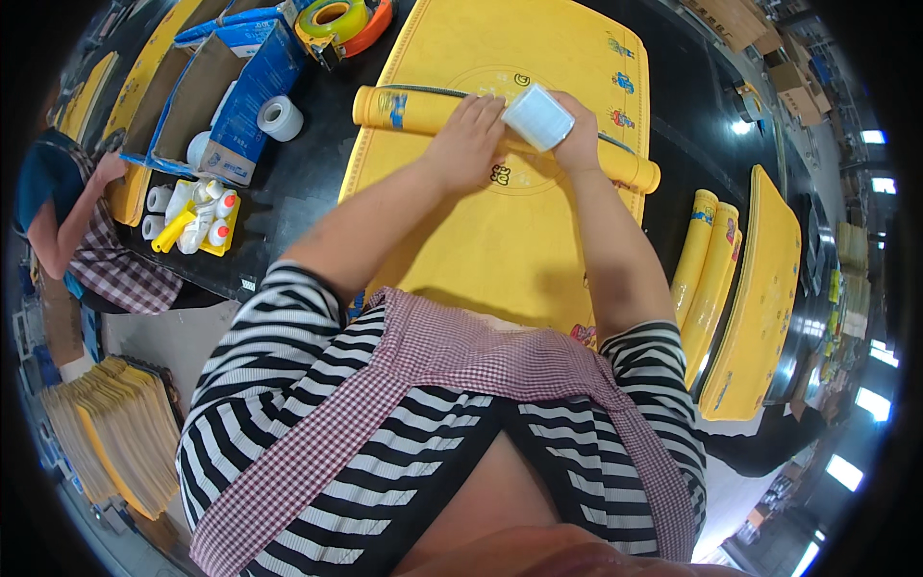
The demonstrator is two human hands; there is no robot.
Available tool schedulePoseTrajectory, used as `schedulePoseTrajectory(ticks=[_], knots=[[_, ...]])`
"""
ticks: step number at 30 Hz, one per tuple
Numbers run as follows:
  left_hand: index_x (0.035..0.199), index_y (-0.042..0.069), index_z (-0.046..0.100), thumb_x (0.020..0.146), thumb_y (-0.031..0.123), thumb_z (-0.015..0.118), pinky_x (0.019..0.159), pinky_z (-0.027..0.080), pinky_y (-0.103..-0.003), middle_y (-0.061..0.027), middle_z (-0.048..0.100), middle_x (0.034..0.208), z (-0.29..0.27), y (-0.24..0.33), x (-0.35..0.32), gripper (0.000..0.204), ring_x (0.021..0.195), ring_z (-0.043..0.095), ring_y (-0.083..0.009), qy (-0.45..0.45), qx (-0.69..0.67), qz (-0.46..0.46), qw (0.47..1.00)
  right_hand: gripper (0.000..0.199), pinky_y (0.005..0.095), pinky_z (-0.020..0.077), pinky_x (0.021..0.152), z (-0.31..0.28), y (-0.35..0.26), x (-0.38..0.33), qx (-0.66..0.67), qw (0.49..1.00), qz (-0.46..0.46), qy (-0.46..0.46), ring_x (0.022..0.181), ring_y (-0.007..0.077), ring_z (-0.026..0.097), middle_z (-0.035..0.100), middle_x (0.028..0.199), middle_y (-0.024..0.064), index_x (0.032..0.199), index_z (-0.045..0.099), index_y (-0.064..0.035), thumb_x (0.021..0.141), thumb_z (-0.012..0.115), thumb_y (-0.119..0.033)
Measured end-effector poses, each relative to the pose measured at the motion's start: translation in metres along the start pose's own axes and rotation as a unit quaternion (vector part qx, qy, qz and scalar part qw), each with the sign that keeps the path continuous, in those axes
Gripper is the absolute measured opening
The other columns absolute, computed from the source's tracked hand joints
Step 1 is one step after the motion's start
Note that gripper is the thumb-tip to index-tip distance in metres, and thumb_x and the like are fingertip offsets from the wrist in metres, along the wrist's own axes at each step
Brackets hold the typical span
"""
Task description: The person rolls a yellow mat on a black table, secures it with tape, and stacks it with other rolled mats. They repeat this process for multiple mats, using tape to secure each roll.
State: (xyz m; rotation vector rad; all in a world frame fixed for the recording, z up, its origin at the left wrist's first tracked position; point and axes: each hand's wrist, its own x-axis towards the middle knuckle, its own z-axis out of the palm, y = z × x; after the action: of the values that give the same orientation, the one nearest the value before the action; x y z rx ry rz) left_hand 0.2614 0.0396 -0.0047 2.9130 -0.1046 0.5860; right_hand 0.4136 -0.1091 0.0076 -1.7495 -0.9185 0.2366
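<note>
A yellow mat rolled into a tube (423, 113) lies crosswise on a flat yellow mat (461, 250) with small printed figures along its edge. My left hand (468, 146) rests on the roll with fingers stretched out over it and holds nothing. Just to its right, my right hand (575, 135) is closed around a whitish, shiny rectangular block (538, 117), held over the middle of the roll. The block looks like a small clear-wrapped stack, but its exact kind does not show. A dark strip (615, 144) runs along the far side of the roll.
At left stand a blue carton (245, 115), white tape rolls (281, 118), a yellow tray of bottles (197, 216) and an orange tape dispenser (336, 24). Rolled mats (697, 255) and a flat mat stack (755, 298) lie right. A co-worker (82, 212) works at far left.
</note>
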Motion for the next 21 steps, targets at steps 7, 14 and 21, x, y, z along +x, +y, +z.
schedulePoseTrajectory(ticks=[7,14,21], knots=[[0.116,0.008,0.061,0.082,0.024,0.074,0.097,0.051,-0.048,-0.0135,0.065,0.113,0.005,-0.048,0.065,0.04,0.108,0.065,-0.0358,-0.122,-0.007,-0.038,0.992,0.047,0.0436,0.0457,0.108,0.013,-0.02,-0.02,-0.268,0.932,-0.244,-0.03,0.125,0.034,0.059,0.065,0.129,0.0136,0.113,0.069,-0.0097,0.068,0.082,-0.02],[0.124,0.007,0.065,0.083,0.042,0.082,0.096,0.053,-0.048,-0.0174,0.07,0.121,-0.012,-0.054,0.096,0.056,0.115,0.066,-0.0396,-0.225,-0.076,-0.05,0.97,0.055,0.0398,0.0506,0.105,0.015,-0.026,-0.115,-0.104,0.98,-0.003,-0.171,0.121,0.0318,0.063,0.068,0.13,0.0128,0.133,0.066,-0.01,0.079,0.078,-0.015],[0.131,0.0,0.065,0.086,0.047,0.082,0.097,0.055,-0.043,-0.0207,0.071,0.126,-0.023,-0.029,0.078,0.068,0.111,0.07,-0.0346,-0.282,-0.246,-0.095,0.922,0.04,0.0295,0.0532,0.1,-0.017,-0.053,-0.218,0.245,0.949,0.196,-0.034,0.119,0.0153,0.067,0.07,0.133,0.0066,0.141,0.062,-0.0055,0.103,0.065,-0.017]])
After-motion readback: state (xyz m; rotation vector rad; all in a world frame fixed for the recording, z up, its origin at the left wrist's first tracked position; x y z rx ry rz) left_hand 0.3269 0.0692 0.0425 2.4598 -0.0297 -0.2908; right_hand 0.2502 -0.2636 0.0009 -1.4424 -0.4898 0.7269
